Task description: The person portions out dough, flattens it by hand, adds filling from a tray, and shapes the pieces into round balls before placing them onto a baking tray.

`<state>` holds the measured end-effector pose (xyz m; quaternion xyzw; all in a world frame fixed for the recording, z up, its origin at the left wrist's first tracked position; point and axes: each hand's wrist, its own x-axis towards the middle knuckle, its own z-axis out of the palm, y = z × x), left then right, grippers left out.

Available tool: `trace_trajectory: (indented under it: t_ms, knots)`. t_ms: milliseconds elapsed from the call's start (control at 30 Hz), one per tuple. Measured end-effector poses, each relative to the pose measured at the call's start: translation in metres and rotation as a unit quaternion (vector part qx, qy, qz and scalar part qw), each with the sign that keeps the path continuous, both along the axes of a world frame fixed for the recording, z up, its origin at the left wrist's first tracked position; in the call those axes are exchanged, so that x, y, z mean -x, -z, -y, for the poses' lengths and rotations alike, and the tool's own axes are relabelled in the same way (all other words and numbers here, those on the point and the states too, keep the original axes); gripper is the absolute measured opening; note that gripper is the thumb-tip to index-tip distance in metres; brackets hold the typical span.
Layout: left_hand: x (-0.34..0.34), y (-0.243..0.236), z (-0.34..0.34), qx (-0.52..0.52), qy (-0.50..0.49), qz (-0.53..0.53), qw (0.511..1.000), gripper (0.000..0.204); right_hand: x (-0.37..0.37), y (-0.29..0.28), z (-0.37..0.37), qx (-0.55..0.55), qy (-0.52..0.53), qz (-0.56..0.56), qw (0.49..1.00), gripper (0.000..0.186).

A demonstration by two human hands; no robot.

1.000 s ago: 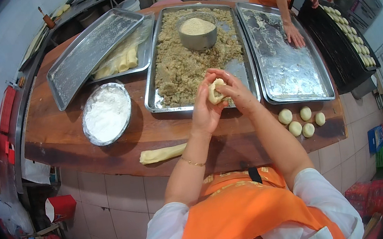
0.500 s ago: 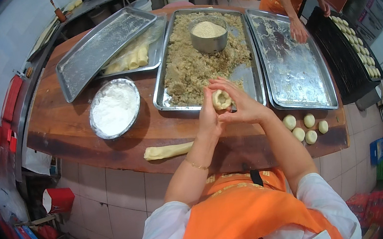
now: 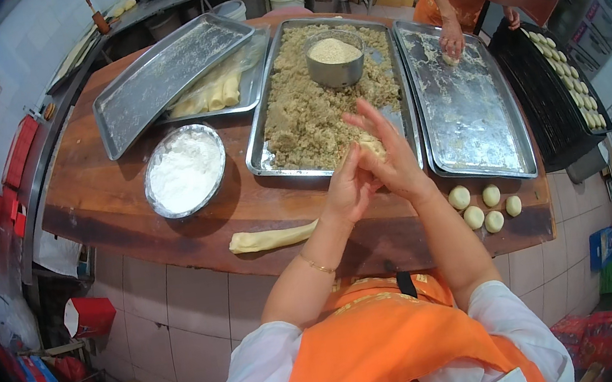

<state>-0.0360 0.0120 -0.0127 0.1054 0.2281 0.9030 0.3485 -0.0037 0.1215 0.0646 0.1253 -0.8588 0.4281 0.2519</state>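
A piece of filled dough (image 3: 370,145) is cupped between my two hands over the near edge of the filling tray (image 3: 290,171). My left hand (image 3: 352,189) presses against it from the left with its fingers bent. My right hand (image 3: 393,160) wraps it from the right, its upper fingers stretched up and away. Most of the dough piece is hidden by my palms. In the tray lies crumbly tan filling (image 3: 287,108), with a metal bowl (image 3: 337,72) of pale grains standing on it. Several round dough balls (image 3: 473,217) sit right of my right forearm. Left of my left forearm lies a dough roll (image 3: 270,237).
A bowl of white flour (image 3: 184,172) stands on the left of the wooden table (image 3: 90,192). Behind it, a floury tray (image 3: 167,74) rests tilted over dough rolls (image 3: 220,94). At right are another tray (image 3: 478,122), a co-worker's hand (image 3: 450,39) and a black tray (image 3: 541,94) of dough pieces.
The dough's open hollow, facing up before, is now covered by my hands. My right fingers have straightened upward. The co-worker's hand has shifted left and away over the tray.
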Motion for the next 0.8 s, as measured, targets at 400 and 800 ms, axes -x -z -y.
trace_trajectory:
  t_ms: [400, 800]
  knots:
    - [-0.012, -0.010, 0.009, 0.074, -0.002, -0.119, 0.990, 0.058, -0.001, 0.012, 0.015, 0.137, -0.001, -0.013, 0.990, 0.046]
    - [-0.024, -0.017, 0.010, 0.083, -0.030, -0.185, 0.979, 0.058, -0.012, 0.003, 0.002, 0.241, -0.083, 0.106, 0.961, 0.053]
